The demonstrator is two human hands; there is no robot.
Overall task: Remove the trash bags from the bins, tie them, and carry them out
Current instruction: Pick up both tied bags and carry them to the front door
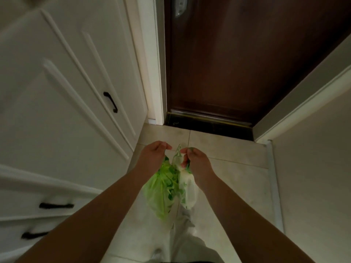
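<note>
Two thin plastic trash bags hang in front of me above the tiled floor. The bright green bag (161, 194) hangs under my left hand (154, 154), whose fingers are pinched on its gathered top. A white bag with green print (187, 188) hangs beside it, touching it, and my right hand (195, 160) is closed on its neck. The two hands are close together at waist height, fingertips nearly meeting. Part of each bag's top is hidden inside the fingers.
A dark brown door (237, 63) stands shut straight ahead, with a dark threshold (209, 126) and a lock plate (180, 6) near the top. White cabinets with black handles (111, 102) line the left. A pale wall (313, 168) closes the right side.
</note>
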